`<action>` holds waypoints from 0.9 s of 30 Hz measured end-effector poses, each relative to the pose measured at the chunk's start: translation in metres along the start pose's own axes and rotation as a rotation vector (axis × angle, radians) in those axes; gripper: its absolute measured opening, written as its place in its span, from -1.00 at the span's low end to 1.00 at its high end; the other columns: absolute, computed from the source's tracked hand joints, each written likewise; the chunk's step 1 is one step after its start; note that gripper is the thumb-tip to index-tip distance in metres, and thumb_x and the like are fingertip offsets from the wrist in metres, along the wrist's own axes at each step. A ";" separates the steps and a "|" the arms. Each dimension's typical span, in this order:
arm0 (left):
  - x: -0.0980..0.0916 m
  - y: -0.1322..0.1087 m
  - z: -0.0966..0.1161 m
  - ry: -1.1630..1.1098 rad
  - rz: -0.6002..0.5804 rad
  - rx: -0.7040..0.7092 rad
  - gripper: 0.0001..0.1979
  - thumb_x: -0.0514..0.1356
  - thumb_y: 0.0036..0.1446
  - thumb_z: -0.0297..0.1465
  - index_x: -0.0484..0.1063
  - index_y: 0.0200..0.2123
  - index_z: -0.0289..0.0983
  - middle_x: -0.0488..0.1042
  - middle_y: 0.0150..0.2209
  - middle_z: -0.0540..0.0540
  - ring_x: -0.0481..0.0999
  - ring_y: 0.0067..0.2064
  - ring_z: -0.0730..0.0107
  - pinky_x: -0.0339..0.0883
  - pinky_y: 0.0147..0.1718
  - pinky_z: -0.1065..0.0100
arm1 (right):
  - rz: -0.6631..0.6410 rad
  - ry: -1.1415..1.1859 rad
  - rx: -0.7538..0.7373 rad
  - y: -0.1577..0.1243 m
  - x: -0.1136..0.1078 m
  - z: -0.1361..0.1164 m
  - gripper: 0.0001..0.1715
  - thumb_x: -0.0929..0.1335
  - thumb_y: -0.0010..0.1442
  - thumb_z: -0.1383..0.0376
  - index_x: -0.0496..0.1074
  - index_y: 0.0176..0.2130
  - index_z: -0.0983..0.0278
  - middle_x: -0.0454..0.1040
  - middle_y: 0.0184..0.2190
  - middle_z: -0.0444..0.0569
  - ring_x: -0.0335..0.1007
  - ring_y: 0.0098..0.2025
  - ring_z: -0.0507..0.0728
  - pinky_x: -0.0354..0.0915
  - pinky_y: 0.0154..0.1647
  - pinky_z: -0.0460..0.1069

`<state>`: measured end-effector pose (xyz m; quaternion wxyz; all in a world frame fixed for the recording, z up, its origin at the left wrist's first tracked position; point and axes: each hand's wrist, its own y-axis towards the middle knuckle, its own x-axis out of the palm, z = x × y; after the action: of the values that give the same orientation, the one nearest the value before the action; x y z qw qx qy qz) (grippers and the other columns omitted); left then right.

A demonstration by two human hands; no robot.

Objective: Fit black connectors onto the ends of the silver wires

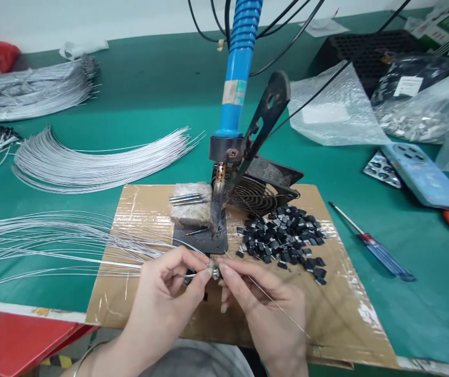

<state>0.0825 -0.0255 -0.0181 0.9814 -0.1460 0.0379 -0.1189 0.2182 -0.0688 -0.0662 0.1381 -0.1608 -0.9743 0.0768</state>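
Note:
At the foot of the soldering iron [218, 193], my two hands meet fingertip to fingertip. My left hand [161, 298] is closed in a pinch on a white wire at a small metal connector [216, 270]. On the connector's other side, my right hand [263, 301] pinches with thumb and index finger. A thin solder wire [277, 303] runs through the right hand's fingers, its tip pointing up toward the iron. Fingertips partly hide the connector. Loose white wires [130, 246] trail off to the left of my left hand, and a few dark connectors lie beneath it.
A heap of black connectors [283, 235] lies on the cardboard [346, 314], near a small fan [259, 193]. Further right are a screwdriver [381, 254] and a phone [428, 175]. A bundle of white wires [102, 165] rests at left. Plastic bags [334, 110] occupy the back right.

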 end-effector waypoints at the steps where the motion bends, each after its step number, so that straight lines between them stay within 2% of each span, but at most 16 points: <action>1: 0.000 0.000 0.000 0.000 0.003 -0.001 -0.89 0.28 0.14 -0.53 0.52 -0.45 -0.31 0.63 -0.34 -0.08 0.60 -0.30 0.46 0.44 -0.30 0.56 | 0.001 0.000 -0.006 0.000 0.000 0.000 -0.85 0.50 0.17 0.35 0.70 -0.29 0.07 0.60 -0.53 -0.17 0.47 -0.63 -0.03 0.46 -0.62 -0.22; 13: 0.000 0.002 0.004 0.015 -0.011 -0.003 -0.86 0.27 0.13 -0.52 0.51 -0.48 -0.32 0.63 -0.36 -0.10 0.60 -0.33 0.44 0.41 -0.35 0.53 | 0.015 -0.030 -0.031 -0.001 -0.001 0.000 -0.86 0.50 0.16 0.36 0.70 -0.31 0.10 0.59 -0.56 -0.17 0.46 -0.64 -0.03 0.45 -0.61 -0.21; 19: 0.001 0.002 0.002 0.078 0.004 -0.021 -0.87 0.28 0.11 -0.48 0.47 -0.49 -0.30 0.61 -0.35 -0.11 0.56 -0.35 0.41 0.38 -0.38 0.47 | 0.025 -0.094 -0.046 -0.001 -0.002 0.003 -0.91 0.49 0.20 0.30 0.69 -0.29 0.14 0.54 -0.56 -0.16 0.42 -0.64 -0.03 0.39 -0.64 -0.18; 24: -0.001 0.005 -0.004 0.133 0.028 -0.054 -0.88 0.28 0.09 -0.44 0.46 -0.48 -0.30 0.60 -0.34 -0.11 0.54 -0.37 0.39 0.36 -0.42 0.44 | 0.082 -0.299 -0.182 -0.007 -0.004 0.004 -0.60 0.20 0.46 0.18 0.59 -0.02 0.15 0.35 -0.51 -0.17 0.28 -0.56 -0.03 0.28 -0.55 -0.13; 27: -0.001 0.007 -0.007 0.143 0.040 -0.053 -0.88 0.28 0.08 -0.44 0.46 -0.49 -0.30 0.60 -0.33 -0.12 0.54 -0.35 0.39 0.36 -0.40 0.44 | 0.079 -0.375 -0.185 -0.011 -0.008 0.003 -0.60 0.14 0.49 0.20 0.40 0.16 0.13 0.37 -0.51 -0.21 0.26 -0.60 -0.03 0.23 -0.60 -0.14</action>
<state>0.0819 -0.0203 -0.0266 0.9742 -0.1622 0.1137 -0.1084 0.2217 -0.0821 -0.0692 -0.0641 -0.1936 -0.9788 0.0208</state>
